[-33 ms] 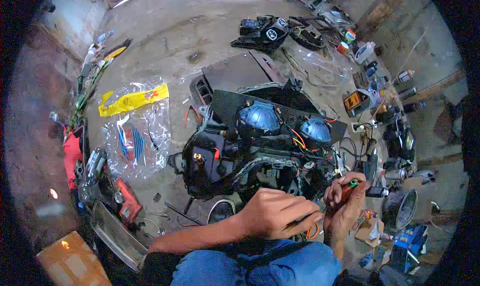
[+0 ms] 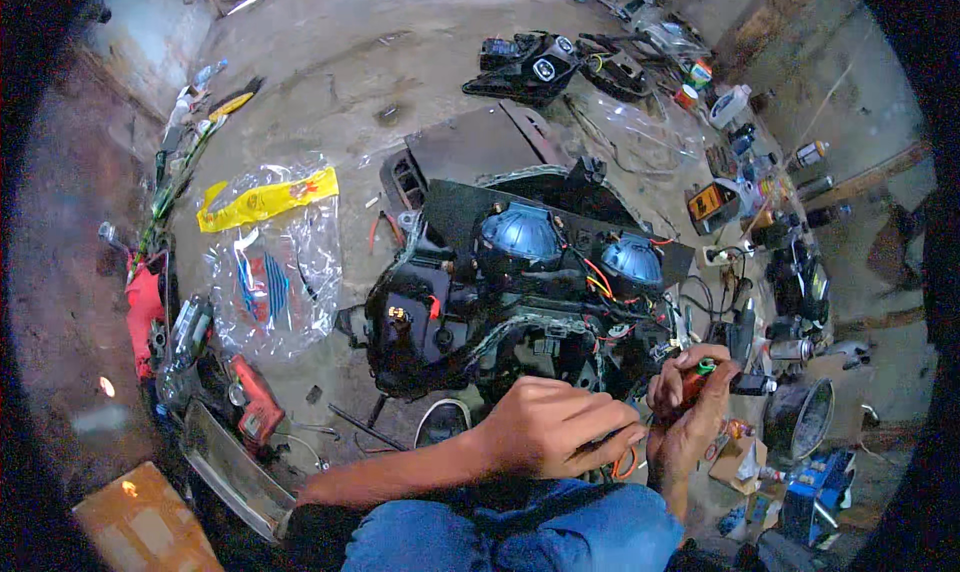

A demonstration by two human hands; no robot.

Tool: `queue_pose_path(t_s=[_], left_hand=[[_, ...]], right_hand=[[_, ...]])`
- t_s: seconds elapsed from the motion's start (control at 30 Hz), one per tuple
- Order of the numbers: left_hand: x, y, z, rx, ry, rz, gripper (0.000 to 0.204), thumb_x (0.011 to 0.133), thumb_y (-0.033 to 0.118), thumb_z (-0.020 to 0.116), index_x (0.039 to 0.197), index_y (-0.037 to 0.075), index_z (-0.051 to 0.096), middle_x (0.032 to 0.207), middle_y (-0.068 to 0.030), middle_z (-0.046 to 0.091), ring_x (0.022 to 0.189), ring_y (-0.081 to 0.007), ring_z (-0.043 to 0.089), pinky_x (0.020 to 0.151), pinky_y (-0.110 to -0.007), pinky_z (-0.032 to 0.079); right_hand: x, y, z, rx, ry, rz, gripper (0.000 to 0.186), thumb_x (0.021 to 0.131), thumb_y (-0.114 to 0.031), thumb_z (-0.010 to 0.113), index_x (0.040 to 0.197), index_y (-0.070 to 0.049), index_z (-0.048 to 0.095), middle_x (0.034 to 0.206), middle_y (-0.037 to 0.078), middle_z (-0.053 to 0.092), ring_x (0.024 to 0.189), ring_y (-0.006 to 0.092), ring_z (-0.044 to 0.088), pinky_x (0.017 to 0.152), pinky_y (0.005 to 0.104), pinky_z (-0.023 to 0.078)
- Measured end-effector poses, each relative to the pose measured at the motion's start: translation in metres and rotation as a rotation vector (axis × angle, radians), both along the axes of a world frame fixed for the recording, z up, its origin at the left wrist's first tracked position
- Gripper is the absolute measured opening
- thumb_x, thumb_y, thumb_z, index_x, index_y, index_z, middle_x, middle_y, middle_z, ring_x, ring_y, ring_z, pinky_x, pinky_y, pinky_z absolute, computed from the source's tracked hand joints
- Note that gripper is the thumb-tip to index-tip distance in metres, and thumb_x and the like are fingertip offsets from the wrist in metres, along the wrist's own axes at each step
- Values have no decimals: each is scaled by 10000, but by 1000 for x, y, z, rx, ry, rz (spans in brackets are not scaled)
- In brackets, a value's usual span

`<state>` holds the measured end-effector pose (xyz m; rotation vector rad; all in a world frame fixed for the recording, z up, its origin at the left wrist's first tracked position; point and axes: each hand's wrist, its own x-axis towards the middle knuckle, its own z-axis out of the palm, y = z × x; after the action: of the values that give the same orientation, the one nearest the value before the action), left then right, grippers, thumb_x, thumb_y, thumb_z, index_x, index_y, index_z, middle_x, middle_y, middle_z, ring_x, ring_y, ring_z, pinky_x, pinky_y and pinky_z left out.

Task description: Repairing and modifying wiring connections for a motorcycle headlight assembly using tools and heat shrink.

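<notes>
In front of me lies a black, opened headlight housing (image 2: 410, 322) with wires running through it. Two blue domed units (image 2: 520, 234) sit in it beside a flat black panel (image 2: 455, 207). My left hand (image 2: 560, 427) reaches across at the near edge, fingers curled into a pinch; what lies between its fingertips is hidden. A loop of orange wire (image 2: 626, 463) shows just under those fingertips. My right hand (image 2: 685, 412) is closed around a small red thing with a green end (image 2: 706, 366), its kind unclear.
On the left lie a clear plastic bag with a yellow band (image 2: 270, 200), a red tool (image 2: 259, 402) and a cardboard box (image 2: 150, 522). Another black lamp assembly (image 2: 530, 69) stands farther off. Bottles, cables and a blue box (image 2: 815, 487) crowd the right side. A shoe (image 2: 443, 424) is near the housing.
</notes>
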<state>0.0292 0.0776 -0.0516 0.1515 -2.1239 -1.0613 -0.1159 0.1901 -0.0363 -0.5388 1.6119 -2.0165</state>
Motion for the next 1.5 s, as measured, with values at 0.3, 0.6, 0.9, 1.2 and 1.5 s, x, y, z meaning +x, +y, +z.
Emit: queue_pose_path(t_s=[0.3, 0.6, 0.9, 1.2, 1.5], left_hand=[[-1, -4, 17, 420, -70, 415, 528, 990, 273, 748, 1426, 37, 567, 751, -95, 727, 561, -219, 699, 512, -385, 530], [-11, -18, 29, 224, -291, 408, 685, 1031, 312, 685, 1614, 69, 419, 620, -111, 656, 500, -259, 671, 496, -403, 512], [-13, -14, 21, 255, -378, 326, 717, 1012, 251, 709, 1630, 70, 392, 697, -132, 699, 564, -289, 710, 555, -415, 543], [-14, -22, 37, 148, -307, 347, 618, 931, 174, 799, 1503, 140, 568, 633, -8, 621, 438, -135, 558, 460, -324, 476], [-25, -30, 37, 131, -362, 302, 376, 947, 188, 776, 1299, 180, 645, 603, -22, 597, 478, -186, 646, 456, -350, 471]], right_hand=[[-3, 9, 5, 139, 52, 128, 358, 1038, -426, 660, 985, -78, 592, 768, 0, 551, 634, 77, 479, 548, 255, 364], [-7, 13, -4, 201, 77, 180, 253, 998, -291, 738, 968, -70, 621, 818, -7, 595, 712, 63, 517, 625, 241, 396], [-2, 6, -2, 171, 21, 194, 232, 1011, -256, 718, 950, -60, 609, 793, 8, 596, 658, 83, 519, 594, 259, 409], [-7, 1, 4, 265, -82, 126, 538, 1089, -478, 456, 844, -34, 636, 707, 15, 559, 568, 77, 390, 543, 274, 272], [-7, -18, 24, 292, 0, 179, 524, 1111, -430, 396, 806, -52, 593, 675, -35, 459, 628, 73, 354, 600, 276, 281]])
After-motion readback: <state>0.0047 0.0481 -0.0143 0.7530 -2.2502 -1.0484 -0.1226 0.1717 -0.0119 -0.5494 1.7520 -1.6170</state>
